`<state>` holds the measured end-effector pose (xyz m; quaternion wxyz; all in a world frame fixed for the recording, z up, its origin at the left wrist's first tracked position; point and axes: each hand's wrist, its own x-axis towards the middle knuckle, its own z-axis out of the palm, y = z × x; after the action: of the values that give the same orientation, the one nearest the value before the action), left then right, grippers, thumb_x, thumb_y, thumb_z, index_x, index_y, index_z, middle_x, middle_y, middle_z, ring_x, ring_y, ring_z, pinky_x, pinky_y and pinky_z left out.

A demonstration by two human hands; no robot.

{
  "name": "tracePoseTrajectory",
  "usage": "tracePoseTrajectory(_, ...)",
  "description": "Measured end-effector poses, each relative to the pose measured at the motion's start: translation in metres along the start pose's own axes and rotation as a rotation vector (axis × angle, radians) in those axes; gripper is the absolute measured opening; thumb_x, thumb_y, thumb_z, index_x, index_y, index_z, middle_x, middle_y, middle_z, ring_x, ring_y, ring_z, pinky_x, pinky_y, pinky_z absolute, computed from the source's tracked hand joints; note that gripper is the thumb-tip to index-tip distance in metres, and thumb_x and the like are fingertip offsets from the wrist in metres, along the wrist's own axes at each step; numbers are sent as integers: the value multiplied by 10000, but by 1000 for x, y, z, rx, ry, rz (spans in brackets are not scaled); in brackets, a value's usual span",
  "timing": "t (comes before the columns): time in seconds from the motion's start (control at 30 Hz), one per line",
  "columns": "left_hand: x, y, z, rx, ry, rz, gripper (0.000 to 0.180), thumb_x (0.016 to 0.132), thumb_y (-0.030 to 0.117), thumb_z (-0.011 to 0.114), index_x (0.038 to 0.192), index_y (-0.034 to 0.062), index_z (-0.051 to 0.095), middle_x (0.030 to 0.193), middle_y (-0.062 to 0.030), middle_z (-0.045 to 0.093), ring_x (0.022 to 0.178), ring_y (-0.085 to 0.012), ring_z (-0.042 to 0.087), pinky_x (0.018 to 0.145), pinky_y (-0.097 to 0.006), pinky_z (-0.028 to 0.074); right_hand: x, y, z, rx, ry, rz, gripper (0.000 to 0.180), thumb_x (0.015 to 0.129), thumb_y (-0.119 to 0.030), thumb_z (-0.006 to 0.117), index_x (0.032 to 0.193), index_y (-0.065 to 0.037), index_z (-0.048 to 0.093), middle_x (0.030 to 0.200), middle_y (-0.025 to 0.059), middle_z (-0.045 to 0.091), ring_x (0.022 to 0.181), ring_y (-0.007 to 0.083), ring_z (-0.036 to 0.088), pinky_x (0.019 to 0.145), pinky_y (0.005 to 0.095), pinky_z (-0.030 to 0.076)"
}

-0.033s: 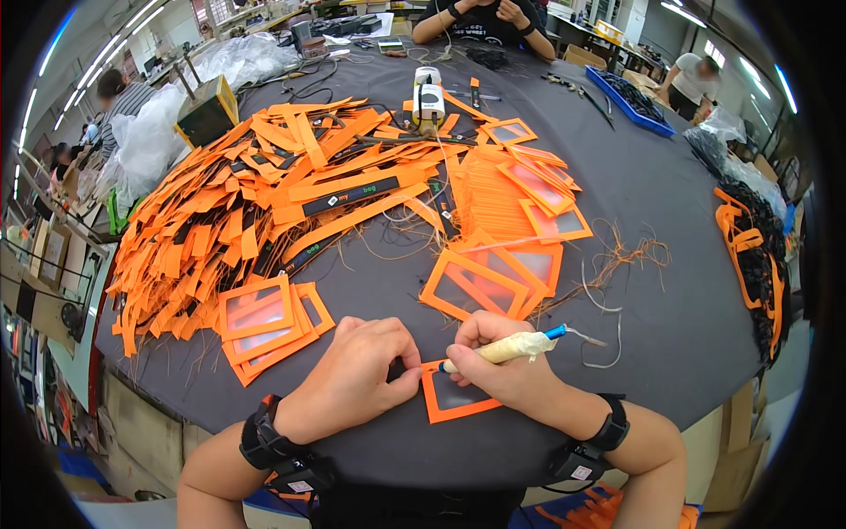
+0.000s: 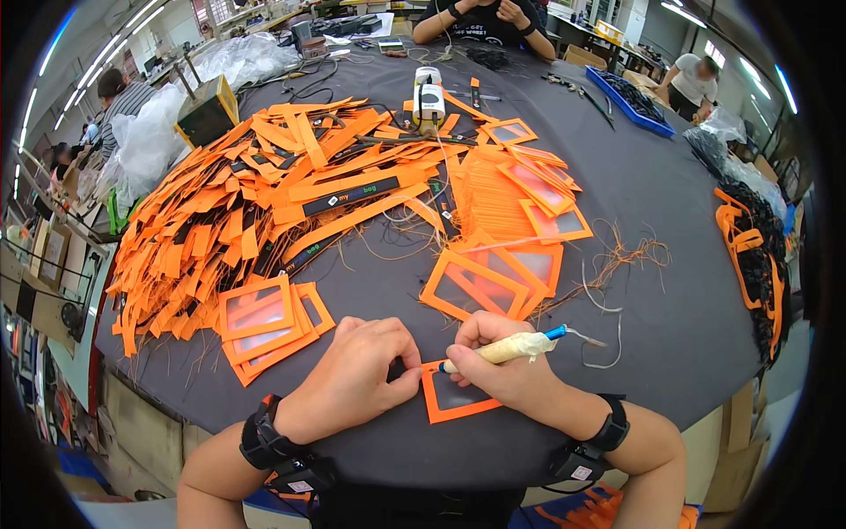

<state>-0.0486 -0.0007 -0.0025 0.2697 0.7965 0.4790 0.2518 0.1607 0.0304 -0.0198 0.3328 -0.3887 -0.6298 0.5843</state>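
Observation:
A clear window panel with an orange border (image 2: 465, 411) lies flat at the table's near edge, partly under my right hand. My right hand (image 2: 498, 361) grips a pen-shaped tool (image 2: 507, 347) wrapped in pale tape, with a blue end and a thin cord. Its tip rests at the panel's upper left corner. Beside that corner, my left hand (image 2: 366, 375) is closed in a pinch, thumb against forefinger; what the fingertips hold, if anything, is too small to make out. Several similar panels (image 2: 269, 319) lie left of it, and more panels (image 2: 476, 284) are stacked beyond my right hand.
A big heap of orange and black strips (image 2: 198, 238) covers the left of the dark table (image 2: 670, 326). A white power strip (image 2: 428, 101), a yellow-black box (image 2: 208, 111) and a blue tray (image 2: 630, 101) stand farther off. Loose threads (image 2: 630, 253) lie right. Another person (image 2: 485, 25) sits across.

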Motion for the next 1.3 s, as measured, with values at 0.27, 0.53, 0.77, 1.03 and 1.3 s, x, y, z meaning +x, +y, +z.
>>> tracePoseTrajectory(0.27, -1, -6, -2, 132, 188, -74, 145, 746, 116, 721, 823, 73, 606, 872, -26, 575, 841, -200, 543, 803, -328, 345, 1, -5, -4, 250, 33, 93, 113, 915, -112, 577, 857, -26, 533, 723, 80, 634, 612, 117, 640, 544, 241, 528)
tracePoseTrajectory(0.53, -2, 18, 0, 243, -101, -98, 461, 672, 357, 821, 955, 98, 565, 1075, -86, 446, 1026, -273, 393, 847, -363, 296, 4, 1, -9, 344, 61, -62, 168, 960, -187, 527, 958, -19, 530, 813, 97, 633, 714, 146, 645, 609, 258, 532)
tracePoseTrajectory(0.77, -5, 14, 5, 190, -45, -92, 438, 685, 275, 815, 942, 68, 528, 1041, -90, 445, 1024, -263, 403, 835, -376, 296, 2, -8, -13, -513, -10, -619, 270, 797, -171, 713, 1021, -74, 596, 831, 93, 599, 743, 243, 627, 652, 317, 491)
tracePoseTrajectory(1.03, -7, 14, 1, -48, -35, -42, 339, 768, 164, 764, 971, 79, 506, 934, -52, 509, 899, -205, 494, 824, -316, 355, -11, -19, -12, -782, -86, -657, 255, 714, -69, 640, 963, -107, 604, 765, 56, 520, 708, 247, 567, 604, 347, 438)
tracePoseTrajectory(1.3, -11, 6, -7, -392, 189, -117, 91, 893, 78, 620, 947, 4, 621, 858, -25, 601, 719, -89, 592, 632, -210, 469, -17, -35, -19, -1038, 92, -1026, 238, 701, -107, 655, 927, -156, 596, 780, 11, 540, 692, 173, 576, 607, 287, 445)
